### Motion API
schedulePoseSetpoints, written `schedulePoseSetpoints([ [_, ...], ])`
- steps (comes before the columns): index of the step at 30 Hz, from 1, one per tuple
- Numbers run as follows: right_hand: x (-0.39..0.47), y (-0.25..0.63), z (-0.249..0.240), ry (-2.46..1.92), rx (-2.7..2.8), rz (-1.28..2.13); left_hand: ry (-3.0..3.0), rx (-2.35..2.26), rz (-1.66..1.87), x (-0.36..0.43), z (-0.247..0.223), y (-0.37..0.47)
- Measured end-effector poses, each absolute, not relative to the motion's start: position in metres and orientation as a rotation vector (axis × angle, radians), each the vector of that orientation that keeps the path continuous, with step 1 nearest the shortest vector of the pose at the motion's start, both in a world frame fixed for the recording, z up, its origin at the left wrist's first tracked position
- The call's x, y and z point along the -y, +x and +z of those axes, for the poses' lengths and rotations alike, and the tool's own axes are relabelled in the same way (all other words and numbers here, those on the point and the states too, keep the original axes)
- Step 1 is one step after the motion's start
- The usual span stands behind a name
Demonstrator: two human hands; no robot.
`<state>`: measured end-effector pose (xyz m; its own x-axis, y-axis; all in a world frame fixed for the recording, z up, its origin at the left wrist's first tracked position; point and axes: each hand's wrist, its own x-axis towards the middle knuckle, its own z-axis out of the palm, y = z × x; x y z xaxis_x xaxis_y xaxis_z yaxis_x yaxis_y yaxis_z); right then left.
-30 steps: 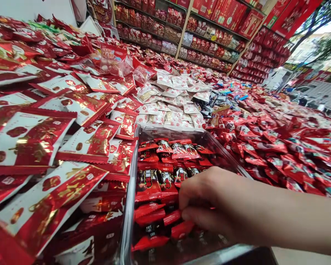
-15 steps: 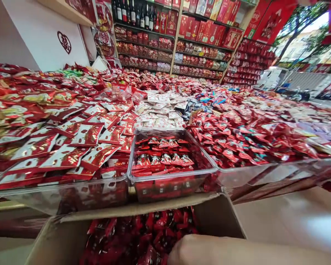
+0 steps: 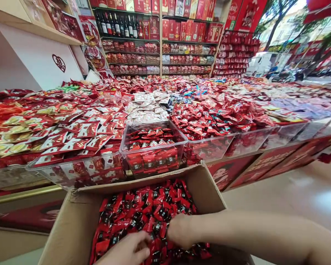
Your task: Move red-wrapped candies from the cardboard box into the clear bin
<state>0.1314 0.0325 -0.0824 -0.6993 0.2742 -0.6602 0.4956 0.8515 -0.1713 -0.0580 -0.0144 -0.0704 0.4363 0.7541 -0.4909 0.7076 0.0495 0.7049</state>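
An open cardboard box stands in front of me, filled with small red and black wrapped candies. Low in the box, my left hand hovers at the candies, thumb and fingers apart with a gap between them. My right hand reaches in from the right, its fingers curled down among the candies; its fingertips and anything in them are hidden. Beyond the box's far edge sits a clear plastic bin, partly filled with similar red packets standing in rows.
White and red packets are heaped in the bin to the left, red packets to the right. White packets lie behind. Shelves of wine bottles and gift boxes line the back. Floor shows at right.
The view has shifted and shows more of the box's inside. My left hand has come into view at the bottom. My right hand remains in the box, with more of it now visible.
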Motion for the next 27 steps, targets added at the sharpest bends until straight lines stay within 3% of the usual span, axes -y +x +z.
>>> schedulePoseSetpoints([
  [3, -0.043, 0.137, -0.059, 0.8, -2.599, -0.636, 1.615, -1.281, 0.187, 0.004, -0.065, -0.053],
  [7, -0.055, 0.141, -0.029, 1.318, -2.772, -1.419, 1.401, -1.095, 0.443, -0.006, -0.043, -0.036],
  [11, -0.057, 0.143, -0.014, 1.499, -2.563, -2.265, 1.289, -1.03, 0.569, -0.013, -0.016, -0.022],
  [16, -0.057, 0.148, -0.01, 1.536, -2.181, -2.868, 1.272, -1.028, 0.627, -0.021, -0.004, -0.017],
  [23, -0.063, 0.152, -0.014, 1.595, -2.057, -2.901, 1.144, -1.104, 0.773, -0.02, -0.011, -0.017],
  [27, -0.058, 0.152, -0.013, 1.66, -2.493, -2.678, 0.916, -1.137, 0.837, -0.016, -0.008, -0.017],
])
